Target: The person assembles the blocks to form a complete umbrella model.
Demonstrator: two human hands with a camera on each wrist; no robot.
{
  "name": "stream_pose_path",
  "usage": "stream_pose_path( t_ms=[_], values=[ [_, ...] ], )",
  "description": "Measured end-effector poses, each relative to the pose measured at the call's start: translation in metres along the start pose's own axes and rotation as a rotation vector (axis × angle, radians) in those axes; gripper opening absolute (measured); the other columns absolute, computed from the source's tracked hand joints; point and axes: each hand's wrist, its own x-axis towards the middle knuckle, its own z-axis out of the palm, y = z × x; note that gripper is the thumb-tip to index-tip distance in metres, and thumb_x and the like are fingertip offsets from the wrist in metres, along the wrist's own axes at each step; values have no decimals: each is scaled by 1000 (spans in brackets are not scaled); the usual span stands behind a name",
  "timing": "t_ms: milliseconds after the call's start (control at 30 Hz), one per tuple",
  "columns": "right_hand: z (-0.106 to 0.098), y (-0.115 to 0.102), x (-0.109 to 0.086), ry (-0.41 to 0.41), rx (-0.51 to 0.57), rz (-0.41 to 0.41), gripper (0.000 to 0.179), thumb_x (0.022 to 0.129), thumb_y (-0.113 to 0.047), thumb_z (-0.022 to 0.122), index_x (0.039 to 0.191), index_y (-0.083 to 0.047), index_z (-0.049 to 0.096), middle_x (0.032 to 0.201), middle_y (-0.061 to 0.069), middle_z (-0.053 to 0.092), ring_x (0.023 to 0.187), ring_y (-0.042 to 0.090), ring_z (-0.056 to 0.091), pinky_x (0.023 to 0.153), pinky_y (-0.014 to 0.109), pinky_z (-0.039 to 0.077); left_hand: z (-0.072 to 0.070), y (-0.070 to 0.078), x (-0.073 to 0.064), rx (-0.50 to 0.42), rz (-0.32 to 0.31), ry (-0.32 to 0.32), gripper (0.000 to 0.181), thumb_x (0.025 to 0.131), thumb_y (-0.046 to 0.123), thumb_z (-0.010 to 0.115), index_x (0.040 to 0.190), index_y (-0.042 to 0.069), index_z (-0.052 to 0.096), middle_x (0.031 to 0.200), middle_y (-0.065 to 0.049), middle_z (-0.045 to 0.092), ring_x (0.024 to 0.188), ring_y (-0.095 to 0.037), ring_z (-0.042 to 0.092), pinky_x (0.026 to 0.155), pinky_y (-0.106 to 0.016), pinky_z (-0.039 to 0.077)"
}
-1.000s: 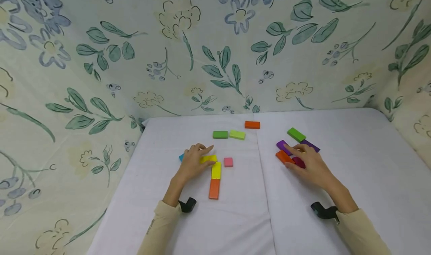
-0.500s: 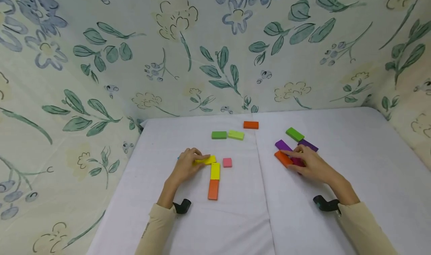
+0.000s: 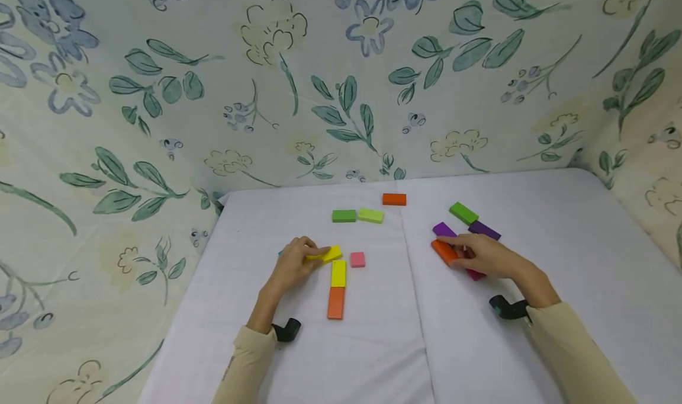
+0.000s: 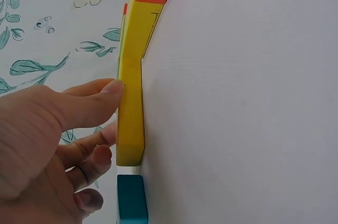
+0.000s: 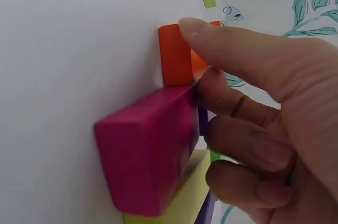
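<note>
In the head view my left hand (image 3: 295, 266) pinches a yellow block (image 3: 331, 253) between thumb and fingers. Its near end lies close to a second yellow block (image 3: 338, 273), which abuts an orange block (image 3: 335, 303). A teal block (image 4: 132, 198) sits just beyond the held one in the left wrist view, mostly hidden by the hand in the head view. My right hand (image 3: 491, 255) pinches a red-orange block (image 3: 443, 252) at the right. Against it lies a magenta block (image 5: 153, 147), with a pale yellow block (image 5: 185, 195) behind.
A small pink block (image 3: 357, 259) lies between the hands. Farther back are a green block (image 3: 344, 216), a lime block (image 3: 370, 215) and a red-orange block (image 3: 394, 199). Purple (image 3: 443, 230), dark purple (image 3: 485, 230) and bright green (image 3: 463, 213) blocks surround the right hand.
My right index finger has shifted from the purple block onto the red-orange one. The left fingers have drawn back along the yellow block, which has turned slightly.
</note>
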Motion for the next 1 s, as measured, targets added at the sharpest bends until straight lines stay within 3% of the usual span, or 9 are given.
stream_pose_path(
  t_ms=[200,467,633,867,1000],
  values=[
    [5,-2,3,12,31,13,63,93,-22,78,150,-9,54,71,-4,40,59,7,38,53,21,30,5,2,2,-8,16,1,32,94,15,76,126,20,76,101,-4,61,92,-19,50,80,-31,40],
    [13,-6,2,93,11,33,63,90,-26,82,146,-10,60,68,-5,37,53,5,32,50,21,26,5,4,7,7,24,2,32,92,20,79,124,19,77,93,-2,58,88,-19,49,76,-30,38],
    [17,-10,1,110,13,29,63,87,-30,85,142,-9,63,66,-6,39,54,6,35,50,22,28,1,5,7,-2,16,-76,33,93,23,78,126,19,75,87,2,59,82,-17,50,71,-26,38],
    [15,-4,-5,56,69,-34,58,84,-22,87,136,-7,67,63,-10,33,55,3,33,53,22,27,-8,-1,4,-74,92,-225,45,94,18,77,138,13,67,85,1,58,75,-13,47,65,-21,36],
    [14,0,-7,39,92,-37,58,83,-20,88,136,-9,67,62,-11,33,55,2,33,53,21,27,-11,-4,2,-121,120,-251,51,91,18,80,139,10,66,84,0,57,75,-12,46,65,-21,38]
  ],
)
